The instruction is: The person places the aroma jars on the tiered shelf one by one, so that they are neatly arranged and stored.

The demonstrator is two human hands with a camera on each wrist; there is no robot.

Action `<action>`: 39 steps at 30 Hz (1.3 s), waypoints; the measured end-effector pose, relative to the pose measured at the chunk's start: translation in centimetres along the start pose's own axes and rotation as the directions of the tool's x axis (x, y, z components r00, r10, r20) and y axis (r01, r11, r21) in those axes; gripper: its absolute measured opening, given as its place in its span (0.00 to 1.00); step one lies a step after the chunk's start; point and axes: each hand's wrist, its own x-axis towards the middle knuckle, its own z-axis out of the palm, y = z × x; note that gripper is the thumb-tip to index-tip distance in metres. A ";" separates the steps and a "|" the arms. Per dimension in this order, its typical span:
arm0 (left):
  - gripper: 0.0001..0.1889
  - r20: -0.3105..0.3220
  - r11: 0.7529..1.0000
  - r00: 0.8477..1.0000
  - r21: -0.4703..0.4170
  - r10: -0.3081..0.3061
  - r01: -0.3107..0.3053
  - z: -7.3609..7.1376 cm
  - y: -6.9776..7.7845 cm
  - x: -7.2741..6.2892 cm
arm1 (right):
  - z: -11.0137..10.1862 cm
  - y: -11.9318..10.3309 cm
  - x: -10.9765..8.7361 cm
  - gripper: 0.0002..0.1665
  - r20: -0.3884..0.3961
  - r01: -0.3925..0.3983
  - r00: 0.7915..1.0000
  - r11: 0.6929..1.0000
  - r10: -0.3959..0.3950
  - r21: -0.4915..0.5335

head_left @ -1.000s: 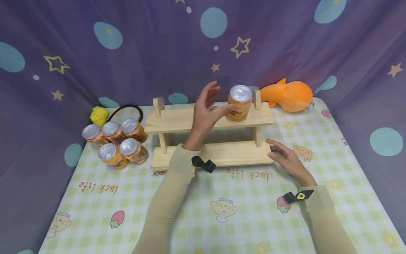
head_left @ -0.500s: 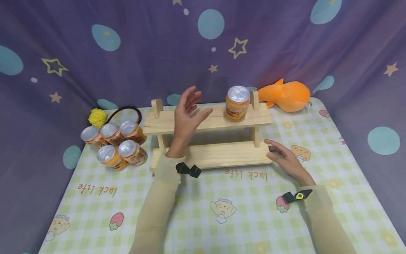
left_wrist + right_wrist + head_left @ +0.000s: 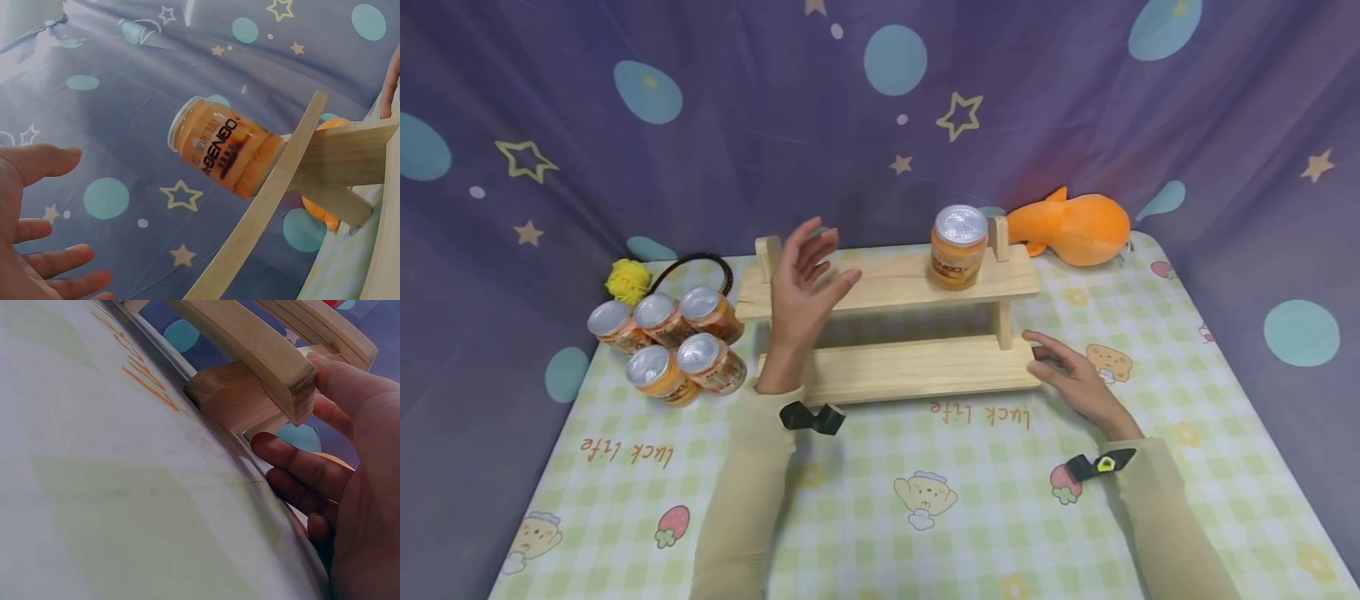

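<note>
1. As your cream sleeves (image 3: pixel 741 492) reach in over the near side of the worktop (image 3: pixel 962 542), black straps (image 3: pixel 811 418) circle both wrists.
2. Your right hand (image 3: pixel 1078 383) is beside the right end of the lower board, its fingers loosely bent and apart, not clamped on the wood.
3. Your left hand (image 3: pixel 801 292) is raised in front of the upper board's left part, thumb and fingers spread apart.
4. To your left, five more jars (image 3: pixel 711 364) with silver lids stand close together, two in front and three behind.
5. Before you, the wooden shelf (image 3: pixel 917 367) has two boards, one above the other.
6. On its upper board, near the right end, the orange jar (image 3: pixel 958 247) stands upright, well apart from your left hand.
7. Farther back, you have a yellow ball (image 3: pixel 628 281) and a dark hoop (image 3: pixel 700 258) at left, and an orange plush toy (image 3: pixel 1082 227) at right.
8. Behind everything hangs a purple curtain (image 3: pixel 820 158) with stars and blue spots.
</note>
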 end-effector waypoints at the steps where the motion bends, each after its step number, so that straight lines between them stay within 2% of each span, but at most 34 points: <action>1: 0.38 -0.005 1.000 1.000 0.000 0.006 -0.006 -0.2 0.0 -0.1 | 0.0 0.0 0.0 0.30 0.002 0.000 1.000 1.000 0.000 0.001; 7: 0.37 -0.041 1.000 0.999 0.007 0.028 -0.028 -1.8 -0.3 -0.7 | 0.0 0.0 0.0 0.30 0.002 -0.006 1.000 1.000 0.006 0.009; 16: 0.37 -0.080 0.998 0.996 -0.037 0.042 -0.045 -3.9 -0.8 -1.9 | -0.1 0.0 -0.1 0.30 0.003 0.008 1.000 1.000 -0.008 -0.003; 28: 0.35 -0.155 0.995 0.987 -0.087 0.035 -0.049 -7.7 -0.9 -3.1 | 0.0 -0.1 0.0 0.30 -0.004 0.004 1.000 1.000 -0.004 0.004; 39: 0.32 -0.274 0.994 0.962 -0.105 -0.007 -0.023 -10.9 -0.7 -4.3 | 0.0 -0.3 0.0 0.30 0.000 -0.010 1.000 1.000 0.010 -0.004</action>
